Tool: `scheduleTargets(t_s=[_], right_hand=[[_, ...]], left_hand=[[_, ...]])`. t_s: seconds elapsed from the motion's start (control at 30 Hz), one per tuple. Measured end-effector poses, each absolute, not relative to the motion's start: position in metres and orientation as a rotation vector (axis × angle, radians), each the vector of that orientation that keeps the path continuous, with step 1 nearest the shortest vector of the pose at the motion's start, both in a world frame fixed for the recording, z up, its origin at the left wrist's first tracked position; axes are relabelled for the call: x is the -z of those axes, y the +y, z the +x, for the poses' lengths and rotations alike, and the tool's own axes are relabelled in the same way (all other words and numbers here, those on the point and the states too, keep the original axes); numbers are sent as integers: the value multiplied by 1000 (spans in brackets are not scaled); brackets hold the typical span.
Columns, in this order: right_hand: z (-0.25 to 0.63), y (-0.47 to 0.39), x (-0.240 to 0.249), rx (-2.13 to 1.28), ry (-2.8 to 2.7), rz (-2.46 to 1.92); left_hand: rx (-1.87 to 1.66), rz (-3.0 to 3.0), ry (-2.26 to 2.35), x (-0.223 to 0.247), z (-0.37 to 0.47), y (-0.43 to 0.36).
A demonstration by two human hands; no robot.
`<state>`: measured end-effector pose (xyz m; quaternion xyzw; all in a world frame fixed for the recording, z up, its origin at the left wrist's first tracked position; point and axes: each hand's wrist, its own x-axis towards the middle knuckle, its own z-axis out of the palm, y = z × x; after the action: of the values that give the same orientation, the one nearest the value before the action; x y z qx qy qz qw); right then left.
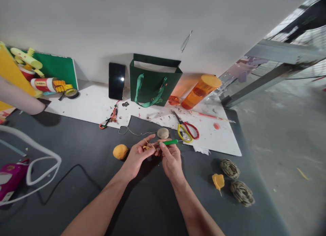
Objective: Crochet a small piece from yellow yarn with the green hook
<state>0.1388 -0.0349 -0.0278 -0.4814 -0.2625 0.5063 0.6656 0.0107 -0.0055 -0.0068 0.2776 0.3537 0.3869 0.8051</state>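
My left hand (137,157) pinches a small piece of yellow-orange crochet work (149,148) near the middle of the table. Close beside it, my right hand (171,158) is closed round a crochet hook with a green handle (170,142); its inner tip is hidden at the fingers. An orange yarn ball (120,151) lies left of my left hand. Just beyond both hands sits a beige yarn ball (163,133). Scissors with red and yellow handles (188,129) rest behind my right hand.
A dark green paper bag (155,81), a black phone (116,81) and an orange cylinder (201,91) stand at the wall. Two grey-green yarn bundles (241,193) and a yellow crocheted piece (218,181) lie at right. A magenta device (12,178) and white cable (57,158) occupy the left.
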Motion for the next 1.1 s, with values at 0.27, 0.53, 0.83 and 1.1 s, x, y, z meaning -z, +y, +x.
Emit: scheduleTargets(t_s=[0.27,0.53,0.83,1.1], right_hand=[[139,-35,29,-1150,-598,-1099],[139,-36,34,-1163,-608,-1109],[142,-35,34,-1207,-638,-1122],[142,-35,35,-1200,-632,-1135]], left_hand=[[-827,582,757,5,11,-5],[-833,543,762,5,12,-5],[-838,546,779,4,11,-5],[-837,547,771,6,11,-5]])
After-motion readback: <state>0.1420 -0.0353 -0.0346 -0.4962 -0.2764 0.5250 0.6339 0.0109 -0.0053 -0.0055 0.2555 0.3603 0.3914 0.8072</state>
